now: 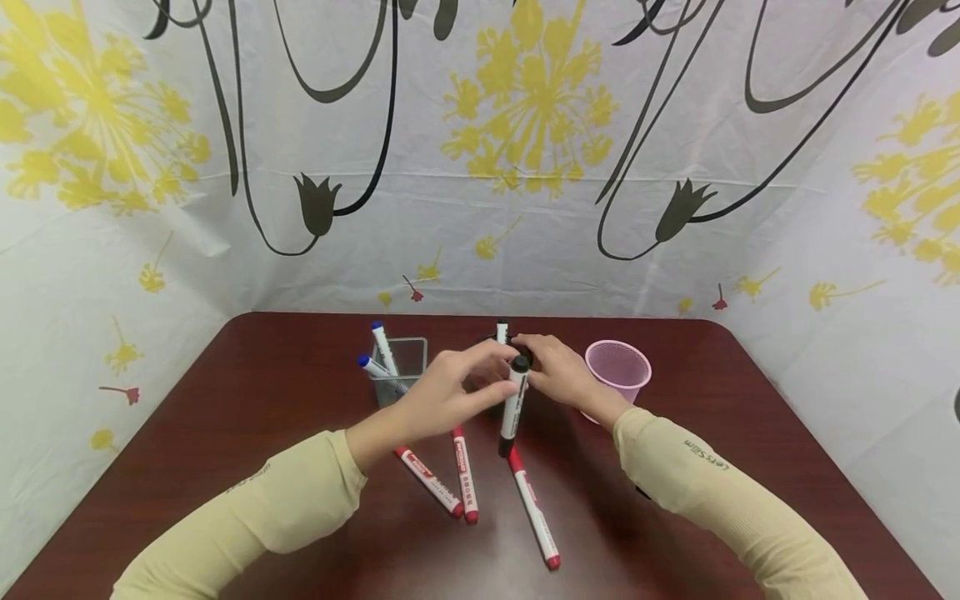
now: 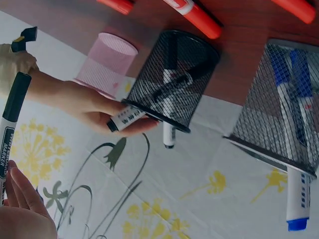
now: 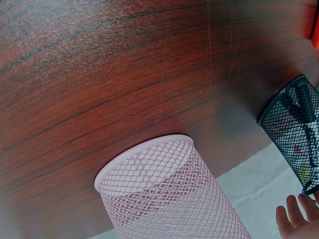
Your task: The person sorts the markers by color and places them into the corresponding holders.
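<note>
My left hand (image 1: pixel 450 392) pinches an upright whiteboard marker (image 1: pixel 513 408) with a black cap between thumb and fingers. The same marker (image 2: pixel 11 119) shows at the left of the left wrist view. Behind it stands a black mesh pen cup (image 2: pixel 172 84), with two black-capped markers leaning inside and their ends above the rim. My right hand (image 1: pixel 558 371) holds this cup at its rim, beside the end of one tilted marker (image 2: pixel 124 118). In the right wrist view, the fingers (image 3: pixel 295 214) lie at the cup's rim; my left hand partly hides the cup in the head view.
Left of the black cup is a grey mesh holder (image 1: pixel 408 358) with two blue-capped markers (image 1: pixel 384 348). A pink mesh cup (image 1: pixel 618 367) stands right, close to my right wrist. Three red markers, one nearest the front (image 1: pixel 536 515), lie on the brown table (image 1: pixel 300 358).
</note>
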A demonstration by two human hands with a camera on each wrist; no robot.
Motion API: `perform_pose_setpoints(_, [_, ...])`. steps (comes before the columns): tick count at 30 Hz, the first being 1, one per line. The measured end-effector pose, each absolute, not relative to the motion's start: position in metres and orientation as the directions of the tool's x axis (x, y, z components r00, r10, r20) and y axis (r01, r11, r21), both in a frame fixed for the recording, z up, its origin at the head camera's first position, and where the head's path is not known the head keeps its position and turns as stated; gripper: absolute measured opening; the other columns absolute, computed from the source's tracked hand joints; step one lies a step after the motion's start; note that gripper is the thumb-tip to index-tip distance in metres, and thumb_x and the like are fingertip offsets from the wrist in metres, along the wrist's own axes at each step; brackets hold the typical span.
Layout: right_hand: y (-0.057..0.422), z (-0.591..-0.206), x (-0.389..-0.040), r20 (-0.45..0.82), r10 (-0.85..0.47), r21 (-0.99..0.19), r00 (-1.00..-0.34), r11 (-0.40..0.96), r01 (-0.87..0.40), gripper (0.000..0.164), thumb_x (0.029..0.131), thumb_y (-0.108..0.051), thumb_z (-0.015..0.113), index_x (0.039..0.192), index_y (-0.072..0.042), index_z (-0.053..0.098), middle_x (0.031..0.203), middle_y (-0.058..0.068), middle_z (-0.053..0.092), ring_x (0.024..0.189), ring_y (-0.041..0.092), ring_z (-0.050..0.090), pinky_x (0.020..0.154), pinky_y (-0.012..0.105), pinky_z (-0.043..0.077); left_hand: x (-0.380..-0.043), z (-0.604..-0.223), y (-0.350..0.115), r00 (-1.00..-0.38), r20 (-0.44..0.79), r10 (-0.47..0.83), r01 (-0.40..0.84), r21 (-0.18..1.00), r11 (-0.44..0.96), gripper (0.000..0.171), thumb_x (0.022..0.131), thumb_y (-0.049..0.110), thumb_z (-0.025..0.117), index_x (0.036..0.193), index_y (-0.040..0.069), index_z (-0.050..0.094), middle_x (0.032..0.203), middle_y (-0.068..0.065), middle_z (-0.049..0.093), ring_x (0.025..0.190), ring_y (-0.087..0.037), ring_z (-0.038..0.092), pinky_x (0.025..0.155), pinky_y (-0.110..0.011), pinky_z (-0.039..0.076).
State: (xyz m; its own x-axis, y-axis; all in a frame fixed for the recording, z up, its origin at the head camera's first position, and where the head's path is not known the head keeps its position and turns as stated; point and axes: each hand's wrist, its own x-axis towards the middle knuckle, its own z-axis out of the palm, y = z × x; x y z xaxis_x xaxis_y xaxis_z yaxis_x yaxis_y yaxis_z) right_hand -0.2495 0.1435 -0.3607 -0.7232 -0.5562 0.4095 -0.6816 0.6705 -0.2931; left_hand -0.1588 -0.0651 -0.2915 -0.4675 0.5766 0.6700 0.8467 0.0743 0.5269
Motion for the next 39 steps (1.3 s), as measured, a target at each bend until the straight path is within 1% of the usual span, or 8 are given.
perform_pose_setpoints(2, [0.144, -0.361, -0.25, 0.416, -0.556, -0.285, -0.719, 0.671, -0.684, 0.045, 0.078, -0.02, 0.065, 0.116, 0.001, 0.053, 0.115, 0.014, 0.054, 0.101, 0.029, 0.05, 0.085, 0.042, 0.038, -0.162, -0.289, -0.067, -0.48, 0.673, 0.562, 0.845, 0.527, 0.091, 0.029, 0.08, 0.003, 0.063, 0.107, 0.003, 0.052, 0.085, -0.004, 0.063, 0.077, -0.004, 0.059, 0.065, -0.023, 0.046])
perform_pose_setpoints(6, [0.143, -0.362, -0.251, 0.466, -0.561, -0.272, -0.684, 0.644, -0.715, 0.04, 0.082, -0.027, 0.061, 0.112, -0.001, 0.055, 0.104, 0.011, 0.059, 0.091, 0.027, 0.052, 0.076, 0.041, 0.041, -0.17, -0.284, -0.07, -0.502, 0.678, 0.537, 0.835, 0.542, 0.096, 0.028, 0.082, 0.004, 0.061, 0.108, 0.003, 0.053, 0.084, -0.004, 0.063, 0.077, -0.007, 0.059, 0.065, -0.024, 0.046])
perform_pose_setpoints(10, [0.141, -0.364, -0.251, 0.507, -0.556, -0.266, -0.659, 0.626, -0.733, 0.036, 0.083, -0.029, 0.059, 0.109, -0.004, 0.057, 0.099, 0.01, 0.059, 0.088, 0.026, 0.052, 0.074, 0.041, 0.041, -0.176, -0.279, -0.074, -0.553, 0.655, 0.514, 0.807, 0.573, 0.138, 0.026, 0.083, 0.005, 0.059, 0.109, 0.003, 0.053, 0.084, -0.003, 0.063, 0.078, -0.008, 0.059, 0.067, -0.025, 0.046])
perform_pose_setpoints(14, [0.139, -0.362, -0.249, 0.474, -0.542, -0.275, -0.694, 0.658, -0.701, 0.039, 0.081, -0.025, 0.063, 0.11, 0.0, 0.056, 0.107, 0.016, 0.057, 0.096, 0.03, 0.052, 0.081, 0.043, 0.04, -0.173, -0.266, -0.078, -0.599, 0.628, 0.496, 0.779, 0.601, 0.179, 0.025, 0.084, 0.001, 0.057, 0.109, -0.002, 0.052, 0.086, -0.009, 0.062, 0.079, -0.015, 0.06, 0.066, -0.026, 0.047])
perform_pose_setpoints(20, [0.139, -0.362, -0.25, 0.437, -0.536, -0.269, -0.722, 0.688, -0.674, 0.041, 0.081, -0.025, 0.063, 0.112, 0.0, 0.056, 0.111, 0.015, 0.056, 0.101, 0.029, 0.051, 0.085, 0.041, 0.038, -0.169, -0.25, -0.08, -0.662, 0.589, 0.464, 0.73, 0.646, 0.221, 0.027, 0.085, -0.001, 0.054, 0.111, -0.008, 0.05, 0.089, -0.018, 0.061, 0.075, -0.025, 0.061, 0.061, -0.027, 0.048])
perform_pose_setpoints(24, [0.139, -0.362, -0.25, 0.422, -0.528, -0.264, -0.737, 0.706, -0.657, 0.04, 0.082, -0.026, 0.062, 0.113, -0.003, 0.056, 0.112, 0.013, 0.056, 0.1, 0.027, 0.051, 0.084, 0.039, 0.039, -0.175, -0.246, -0.08, -0.691, 0.571, 0.444, 0.702, 0.675, 0.224, 0.027, 0.086, 0.0, 0.054, 0.112, -0.008, 0.049, 0.091, -0.019, 0.061, 0.076, -0.026, 0.06, 0.061, -0.029, 0.049])
perform_pose_setpoints(31, [0.14, -0.363, -0.25, 0.421, -0.521, -0.265, -0.743, 0.712, -0.65, 0.04, 0.082, -0.027, 0.061, 0.113, -0.003, 0.056, 0.112, 0.012, 0.056, 0.098, 0.026, 0.051, 0.081, 0.04, 0.04, -0.186, -0.244, -0.081, -0.711, 0.568, 0.414, 0.688, 0.682, 0.248, 0.027, 0.086, 0.002, 0.054, 0.111, -0.007, 0.05, 0.089, -0.019, 0.061, 0.067, -0.023, 0.06, 0.06, -0.028, 0.048])
perform_pose_setpoints(39, [0.14, -0.363, -0.25, 0.417, -0.521, -0.266, -0.745, 0.714, -0.648, 0.039, 0.082, -0.028, 0.061, 0.113, -0.004, 0.057, 0.113, 0.012, 0.055, 0.101, 0.026, 0.05, 0.084, 0.039, 0.038, -0.193, -0.241, -0.079, -0.745, 0.531, 0.404, 0.651, 0.712, 0.264, 0.028, 0.088, 0.005, 0.053, 0.113, -0.006, 0.049, 0.092, -0.019, 0.06, 0.073, -0.025, 0.06, 0.064, -0.036, 0.048])
